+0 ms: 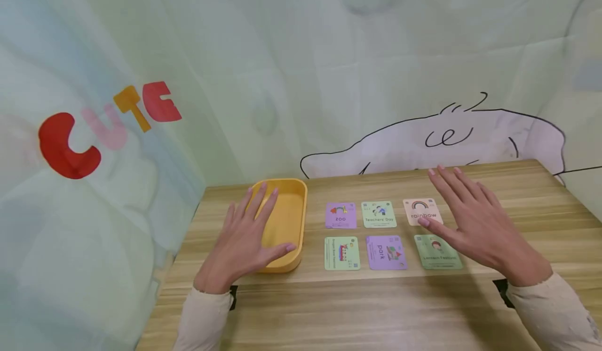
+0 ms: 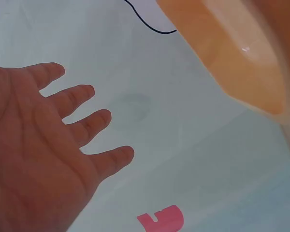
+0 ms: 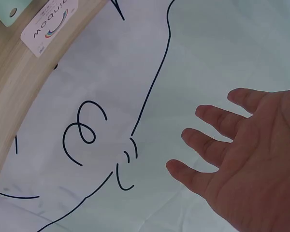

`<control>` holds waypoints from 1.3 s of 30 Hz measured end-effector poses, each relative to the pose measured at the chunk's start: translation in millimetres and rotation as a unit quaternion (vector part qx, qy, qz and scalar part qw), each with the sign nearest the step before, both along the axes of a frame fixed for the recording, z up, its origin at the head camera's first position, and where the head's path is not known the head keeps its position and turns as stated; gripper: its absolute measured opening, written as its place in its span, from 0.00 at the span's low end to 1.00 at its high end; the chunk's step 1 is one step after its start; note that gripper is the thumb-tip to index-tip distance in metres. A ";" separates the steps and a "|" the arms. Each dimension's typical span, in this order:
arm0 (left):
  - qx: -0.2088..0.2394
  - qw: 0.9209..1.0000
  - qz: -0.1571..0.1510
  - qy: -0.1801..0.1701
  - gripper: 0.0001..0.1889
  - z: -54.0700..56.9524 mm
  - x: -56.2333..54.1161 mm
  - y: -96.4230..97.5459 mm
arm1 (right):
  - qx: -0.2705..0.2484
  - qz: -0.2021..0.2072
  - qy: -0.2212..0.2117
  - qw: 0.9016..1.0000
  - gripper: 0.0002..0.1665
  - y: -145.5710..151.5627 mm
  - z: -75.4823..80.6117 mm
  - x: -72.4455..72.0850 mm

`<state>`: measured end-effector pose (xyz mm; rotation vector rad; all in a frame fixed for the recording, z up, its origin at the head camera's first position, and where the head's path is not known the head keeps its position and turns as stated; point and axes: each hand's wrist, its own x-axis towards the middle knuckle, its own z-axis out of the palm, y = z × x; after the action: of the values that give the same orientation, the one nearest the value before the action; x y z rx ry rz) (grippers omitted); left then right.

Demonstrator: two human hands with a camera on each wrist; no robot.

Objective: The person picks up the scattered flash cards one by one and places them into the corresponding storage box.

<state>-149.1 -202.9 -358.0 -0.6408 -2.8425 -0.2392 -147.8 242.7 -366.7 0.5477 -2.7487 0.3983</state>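
Note:
My left hand [image 1: 240, 249] hovers with straight, spread fingers over the left side of a yellow tray [image 1: 304, 210], holding nothing. My right hand [image 1: 482, 228] is likewise spread in the air, nearest to the rainbow card [image 1: 420, 205] and the Lantern Festival card [image 1: 439, 259]; its thumb hides part of the rainbow card. To the left, the zoo card [image 1: 340, 215] and Teachers' Day card [image 1: 379, 215] lie in the back row. The Dragon Boat Festival card [image 1: 342, 253] and park card [image 1: 386, 253] lie in the front row. Both wrist views show bare palms.
The wooden table [image 1: 329, 309] meets a pale printed curtain [image 1: 263, 53] at its back edge. Coloured letters reading CUTE [image 1: 160, 103] are on the curtain at the left, and a line-drawn figure [image 1: 423, 137] shows behind the cards.

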 end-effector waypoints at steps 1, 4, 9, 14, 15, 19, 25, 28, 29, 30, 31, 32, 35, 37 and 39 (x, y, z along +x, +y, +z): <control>0.002 1.000 0.002 -0.002 0.55 -1.5 1.0 -1.8 | 0.000 0.000 -0.002 1.000 0.57 0.0 -0.1 0.2; 0.005 1.000 0.008 -0.006 0.55 -6.4 3.1 -7.0 | -0.001 0.001 -0.003 1.000 0.56 0.3 -0.6 0.4; 0.013 1.000 0.017 -0.018 0.55 -14.0 4.2 -15.3 | -0.004 0.002 -0.003 1.000 0.56 1.1 -1.4 0.4; 0.014 0.999 0.025 -0.039 0.56 -20.8 1.9 -25.0 | -0.007 0.002 -0.001 1.000 0.56 1.5 -1.8 0.2; 0.015 0.999 0.025 -0.043 0.55 -21.8 1.3 -26.7 | -0.007 0.002 -0.002 1.000 0.56 1.4 -1.8 0.1; 0.018 0.997 0.034 -0.061 0.55 -26.3 -0.9 -33.4 | -0.005 0.001 -0.004 1.000 0.56 1.2 -2.1 0.2; 0.025 0.996 0.047 -0.076 0.55 -34.5 -2.0 -41.2 | -0.001 0.001 -0.005 1.000 0.55 0.9 -2.8 0.6; 0.028 0.995 0.052 -0.084 0.55 -38.2 -1.4 -45.1 | -0.001 0.001 -0.003 1.000 0.55 1.1 -2.8 0.7; 0.030 0.995 0.052 -0.086 0.55 -39.2 -1.2 -46.3 | -0.001 0.001 -0.002 1.000 0.55 1.2 -2.8 0.7; 0.030 0.994 0.053 -0.087 0.54 -40.0 -0.8 -47.6 | -0.002 0.001 -0.002 1.000 0.55 1.4 -2.8 0.7; 0.032 0.994 0.053 -0.089 0.54 -40.7 -0.5 -48.8 | -0.003 0.001 -0.001 1.000 0.55 1.4 -2.7 0.6; 0.032 0.994 0.053 -0.090 0.54 -41.3 -0.1 -50.0 | -0.003 0.001 -0.001 1.000 0.55 1.6 -2.7 0.5; 0.032 0.994 0.053 -0.092 0.54 -42.9 0.8 -53.0 | -0.004 0.000 -0.001 1.000 0.55 2.3 -2.8 0.5; 0.033 0.994 0.054 -0.094 0.54 -44.2 1.3 -54.9 | -0.004 0.000 -0.001 1.000 0.55 2.5 -3.0 0.3; 0.032 0.994 0.055 -0.094 0.55 -45.5 2.0 -56.9 | -0.004 0.000 0.000 1.000 0.55 2.9 -3.2 0.2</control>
<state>-147.1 -259.8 -403.5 -0.4712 -3.0239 -0.3892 -147.5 245.6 -369.9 0.5461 -2.7469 0.4084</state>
